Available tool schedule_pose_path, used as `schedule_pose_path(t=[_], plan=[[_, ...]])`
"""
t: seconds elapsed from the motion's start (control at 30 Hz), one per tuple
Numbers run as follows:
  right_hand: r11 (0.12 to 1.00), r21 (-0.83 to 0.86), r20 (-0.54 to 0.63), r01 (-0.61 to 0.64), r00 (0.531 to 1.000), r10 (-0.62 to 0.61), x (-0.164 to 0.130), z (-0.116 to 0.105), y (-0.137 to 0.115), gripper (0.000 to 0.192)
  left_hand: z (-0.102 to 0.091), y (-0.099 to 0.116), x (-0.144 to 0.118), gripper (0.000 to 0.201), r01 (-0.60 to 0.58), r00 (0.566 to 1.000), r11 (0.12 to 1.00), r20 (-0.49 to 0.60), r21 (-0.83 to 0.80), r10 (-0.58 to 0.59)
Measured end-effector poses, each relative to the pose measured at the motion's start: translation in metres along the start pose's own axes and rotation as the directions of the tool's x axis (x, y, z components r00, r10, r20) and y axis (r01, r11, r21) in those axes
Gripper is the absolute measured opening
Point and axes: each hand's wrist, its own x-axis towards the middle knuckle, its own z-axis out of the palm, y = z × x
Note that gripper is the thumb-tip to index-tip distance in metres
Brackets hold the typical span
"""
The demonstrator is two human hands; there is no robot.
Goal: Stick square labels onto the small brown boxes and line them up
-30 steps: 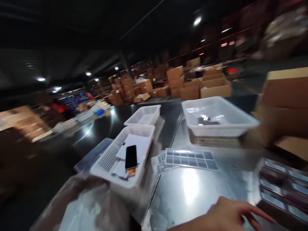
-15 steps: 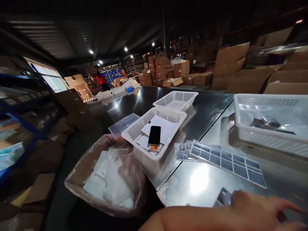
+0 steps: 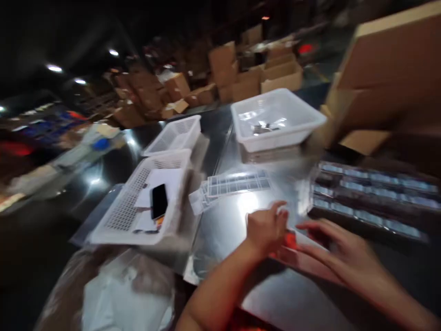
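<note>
My left hand (image 3: 266, 230) is over the steel table with its fingers curled together; what they hold, if anything, is hidden. Just right of it, my right hand (image 3: 339, 246) has thumb and fingers apart, the thumb close to a small red-orange item (image 3: 290, 240) lying between both hands. Blur hides whether the thumb touches it. Ahead of my hands, clear sheets with a grid of dark rectangles (image 3: 239, 184) lie overlapping. To the right, rows of small shiny dark-and-silver pieces (image 3: 372, 188) lie in a block.
A white basket (image 3: 117, 216) at left holds papers and a black phone (image 3: 159, 201); another white basket (image 3: 174, 135) stands behind it. A white tub (image 3: 275, 138) with small packets is farther back. A plastic-lined bin (image 3: 65, 294) of white scraps stands front left. Cardboard boxes (image 3: 389, 69) stand right.
My view has swung right, so the baskets and tub appear farther left. My right hand and the rows of shiny pieces have come into view. My left hand now shows beside the red-orange item.
</note>
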Motion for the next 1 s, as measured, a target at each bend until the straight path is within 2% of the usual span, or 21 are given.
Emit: schedule_pose_path(t=[0.07,0.13,0.27,0.33,0.43,0.53,0.57,0.6,0.67,0.73,0.77,0.8,0.87,0.93,1.0], plan=[[0.996,0.073,0.094,-0.05,0.995,0.043,-0.011,-0.001,0.004,0.015,-0.003,-0.004,0.001,0.043,0.1,0.993,0.989,-0.075,0.108,-0.092],[0.99,0.113,0.115,-0.088,0.99,0.075,-0.012,-0.001,0.007,0.015,-0.002,-0.009,0.004,0.046,0.117,0.987,0.984,-0.127,0.133,-0.1],[0.972,0.143,0.167,-0.187,0.973,0.162,-0.011,-0.004,0.01,0.022,-0.001,-0.013,0.002,0.048,0.013,0.992,0.991,-0.128,0.136,0.004],[0.97,0.167,0.175,-0.175,0.974,0.145,-0.013,-0.003,0.011,0.027,-0.001,-0.011,-0.003,0.048,-0.023,0.99,0.989,-0.134,0.143,0.042],[0.99,0.138,0.089,-0.023,0.996,0.011,-0.018,0.003,0.012,0.021,0.002,-0.009,-0.006,0.049,-0.033,0.992,0.989,-0.117,0.147,0.05],[0.985,-0.06,-0.024,0.16,0.987,-0.161,-0.023,0.011,0.01,0.003,0.005,-0.007,-0.004,0.047,0.034,0.997,0.991,-0.066,0.127,-0.026],[0.969,-0.112,-0.04,0.222,0.973,-0.227,-0.024,0.012,0.009,0.004,0.005,-0.007,-0.003,0.045,0.069,0.997,0.989,-0.049,0.129,-0.063],[0.943,-0.125,-0.041,0.309,0.948,-0.316,-0.026,0.011,0.007,0.008,0.004,-0.007,-0.002,0.042,0.107,0.994,0.985,-0.036,0.137,-0.103],[0.86,-0.055,-0.063,0.507,0.858,-0.51,-0.028,0.004,0.004,0.012,0.002,-0.008,0.002,0.037,0.172,0.985,0.97,-0.014,0.17,-0.172],[0.805,-0.066,-0.164,0.59,0.789,-0.592,-0.027,-0.011,0.005,0.008,0.0,-0.01,0.006,0.033,0.224,0.974,0.95,-0.018,0.216,-0.226],[0.816,-0.157,-0.238,0.556,0.78,-0.578,-0.024,-0.02,0.008,0.015,-0.001,-0.011,0.007,0.031,0.241,0.97,0.941,-0.019,0.238,-0.244],[0.842,-0.288,-0.313,0.457,0.786,-0.534,-0.021,-0.028,0.014,0.031,-0.002,-0.012,0.009,0.03,0.253,0.966,0.932,-0.022,0.258,-0.256],[0.83,-0.531,-0.402,0.172,0.811,-0.425,-0.009,-0.042,0.029,0.064,-0.001,-0.011,0.01,0.027,0.263,0.963,0.924,-0.011,0.279,-0.27],[0.757,-0.653,-0.379,0.013,0.86,-0.342,0.005,-0.049,0.048,0.079,0.0,-0.007,0.008,0.024,0.247,0.963,0.932,0.038,0.264,-0.266],[0.727,-0.686,-0.325,-0.011,0.899,-0.293,0.018,-0.049,0.062,0.074,0.002,-0.002,0.005,0.023,0.226,0.965,0.948,0.082,0.223,-0.25]])
